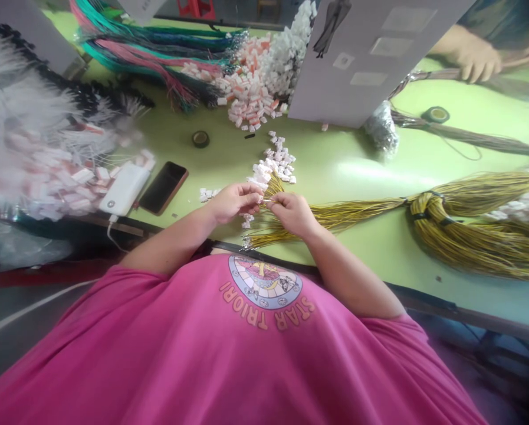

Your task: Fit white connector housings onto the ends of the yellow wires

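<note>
My left hand is closed in a pinch on a small white plastic connector, mostly covered by the fingertips. Right beside it, my right hand pinches the end of a thin wire; the two sets of fingertips almost meet. A bundle of yellow and black wires runs under my right hand, its loose ends fanned out near the table edge. More wires with white connectors on them lie just beyond my fingers, next to a small pile of white connectors.
The green table carries a phone, a white power bank with a cable, and a tape roll. Heaped connectors lie beyond, beside a grey panel. Another person's hand works at far right.
</note>
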Available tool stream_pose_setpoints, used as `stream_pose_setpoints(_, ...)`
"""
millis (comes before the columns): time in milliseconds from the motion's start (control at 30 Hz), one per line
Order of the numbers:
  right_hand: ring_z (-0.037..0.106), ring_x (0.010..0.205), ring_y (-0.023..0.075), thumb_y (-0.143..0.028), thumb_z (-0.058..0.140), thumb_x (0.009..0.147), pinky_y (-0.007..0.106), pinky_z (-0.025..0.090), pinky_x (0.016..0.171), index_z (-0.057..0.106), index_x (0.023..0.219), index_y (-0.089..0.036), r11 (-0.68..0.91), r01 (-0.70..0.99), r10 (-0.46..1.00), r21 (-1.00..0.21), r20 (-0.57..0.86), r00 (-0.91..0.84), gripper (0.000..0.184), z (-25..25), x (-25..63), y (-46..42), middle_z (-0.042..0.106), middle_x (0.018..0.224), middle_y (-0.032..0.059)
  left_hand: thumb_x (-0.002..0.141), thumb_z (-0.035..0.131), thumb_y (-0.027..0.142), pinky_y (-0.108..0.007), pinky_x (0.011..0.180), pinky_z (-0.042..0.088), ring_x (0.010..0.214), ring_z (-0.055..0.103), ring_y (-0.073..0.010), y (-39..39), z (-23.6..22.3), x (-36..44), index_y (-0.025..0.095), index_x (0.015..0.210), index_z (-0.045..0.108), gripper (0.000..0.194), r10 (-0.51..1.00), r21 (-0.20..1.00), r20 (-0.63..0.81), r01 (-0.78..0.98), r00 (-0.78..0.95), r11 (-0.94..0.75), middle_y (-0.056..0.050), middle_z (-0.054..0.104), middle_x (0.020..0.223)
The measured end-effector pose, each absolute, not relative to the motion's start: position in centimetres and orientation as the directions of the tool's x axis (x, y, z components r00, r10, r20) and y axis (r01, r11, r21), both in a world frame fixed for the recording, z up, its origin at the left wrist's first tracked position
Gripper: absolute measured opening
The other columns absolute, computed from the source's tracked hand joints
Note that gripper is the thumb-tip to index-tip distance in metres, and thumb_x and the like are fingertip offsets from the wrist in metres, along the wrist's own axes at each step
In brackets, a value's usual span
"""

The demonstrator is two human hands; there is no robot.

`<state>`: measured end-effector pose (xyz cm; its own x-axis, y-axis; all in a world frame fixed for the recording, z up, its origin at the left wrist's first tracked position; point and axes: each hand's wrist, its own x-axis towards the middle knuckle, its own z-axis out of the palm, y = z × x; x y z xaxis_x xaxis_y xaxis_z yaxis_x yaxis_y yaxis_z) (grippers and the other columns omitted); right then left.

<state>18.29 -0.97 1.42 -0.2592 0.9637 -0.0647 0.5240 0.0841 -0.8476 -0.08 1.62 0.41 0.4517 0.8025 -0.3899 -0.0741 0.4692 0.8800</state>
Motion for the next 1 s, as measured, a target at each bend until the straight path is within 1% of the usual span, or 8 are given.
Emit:
stream_pose_setpoints(133, 0.034, 0.052, 0.0077, -0.034, 0.053, 0.075, 0.024, 0.029, 0.053, 0.051, 0.058, -0.017, -0.002, 0.493, 0.951, -0.87, -0.154, -0.268, 0.025, 1.7, 18.4, -0.9, 0.039, 0.051, -0.0051, 0.073, 0.071, 0.02, -0.019, 0.049, 0.042, 0.053, 0.057, -0.0078, 1.2, 0.3, 0.2, 0.013, 0.084, 0.064, 0.015, 0.857, 0.923, -0.33, -0.054, 0.396, 0.38, 0.0, 0.061, 0.061)
stream_pose_setpoints(267, 0.031, 0.049, 0.0071, -0.036, 0.056, 0.076, 0.024, 0.027, 0.05, 0.059, 0.064, -0.015, -0.086, 0.441, 0.927, -0.893, -0.234, -0.293, 0.024, 1.7, 18.6, -0.9, 0.039, 0.05, -0.0053, 0.068, 0.074, 0.021, -0.023, 0.056, 0.046, 0.055, 0.058, -0.0085, 0.7, 0.3, 0.7, 0.013, 0.08, 0.068, 0.016, 0.91, 0.984, -0.179, 0.053, 0.374, 0.171, 0.0, 0.063, 0.062)
stream_pose_setpoints(400, 0.032, 0.05, 0.0071, -0.041, 0.058, 0.076, 0.024, 0.026, 0.049, 0.063, 0.067, -0.014, -0.077, 0.45, 0.931, -0.89, -0.226, -0.288, 0.029, 1.5, 18.7, -0.8, 0.04, 0.051, -0.0048, 0.07, 0.073, 0.026, -0.024, 0.061, 0.047, 0.058, 0.059, -0.0092, 0.3, 0.2, 1.0, 0.013, 0.078, 0.07, 0.015, 0.925, 0.993, -0.071, 0.114, 0.373, 0.03, -0.001, 0.064, 0.065)
stream_pose_setpoints(600, 0.035, 0.051, 0.0073, -0.039, 0.059, 0.075, 0.024, 0.029, 0.051, 0.06, 0.063, -0.014, -0.028, 0.494, 0.965, -0.869, -0.152, -0.212, 0.028, 0.9, 18.3, -1.0, 0.043, 0.051, -0.0044, 0.074, 0.069, 0.033, -0.023, 0.059, 0.046, 0.059, 0.059, -0.0096, -0.3, -0.5, 1.3, 0.013, 0.082, 0.069, 0.021, 0.944, 0.981, -0.093, 0.192, 0.315, 0.032, -0.002, 0.064, 0.065)
stream_pose_setpoints(767, 0.039, 0.051, 0.0081, -0.04, 0.056, 0.078, 0.024, 0.033, 0.052, 0.059, 0.064, -0.015, -0.012, 0.493, 0.956, -0.87, -0.154, -0.249, 0.028, 0.5, 18.4, -0.9, 0.045, 0.051, -0.0044, 0.079, 0.064, 0.036, -0.024, 0.061, 0.044, 0.06, 0.058, -0.0105, 0.2, 0.3, 0.5, 0.014, 0.086, 0.069, 0.024, 0.914, 0.945, -0.106, 0.325, 0.393, -0.031, -0.003, 0.064, 0.069)
stream_pose_setpoints(833, 0.047, 0.058, 0.0104, -0.036, 0.054, 0.079, 0.026, 0.039, 0.06, 0.062, 0.067, -0.016, 0.082, 0.47, 0.969, -0.879, -0.04, -0.242, 0.025, 0.3, 18.6, -0.7, 0.054, 0.058, -0.0018, 0.08, 0.062, 0.036, -0.026, 0.065, 0.043, 0.066, 0.057, -0.0116, 1.2, 1.0, -1.0, 0.015, 0.091, 0.07, 0.024, 0.912, 0.882, -0.076, 0.453, 0.402, -0.127, -0.005, 0.066, 0.08)
stream_pose_setpoints(900, 0.055, 0.072, 0.0136, -0.032, 0.056, 0.078, 0.03, 0.043, 0.071, 0.065, 0.072, -0.016, 0.173, 0.419, 0.975, -0.892, 0.095, -0.202, 0.019, 0.2, 18.9, -0.5, 0.062, 0.072, 0.0018, 0.08, 0.062, 0.034, -0.027, 0.068, 0.041, 0.072, 0.055, -0.0127, 2.7, 1.6, -3.1, 0.017, 0.097, 0.07, 0.025, 0.932, 0.73, -0.023, 0.643, 0.363, -0.233, -0.007, 0.065, 0.096)
stream_pose_setpoints(1000, 0.058, 0.075, 0.0151, -0.03, 0.062, 0.071, 0.032, 0.045, 0.074, 0.068, 0.078, -0.016, 0.086, 0.31, 0.987, -0.947, 0.039, -0.154, 0.017, 0.2, 19.2, -0.3, 0.065, 0.077, 0.0029, 0.082, 0.058, 0.033, -0.029, 0.067, 0.034, 0.074, 0.05, -0.0139, 4.9, 1.3, -6.1, 0.016, 0.099, 0.071, 0.027, 0.948, 0.431, -0.071, 0.867, 0.31, -0.251, -0.009, 0.063, 0.099)
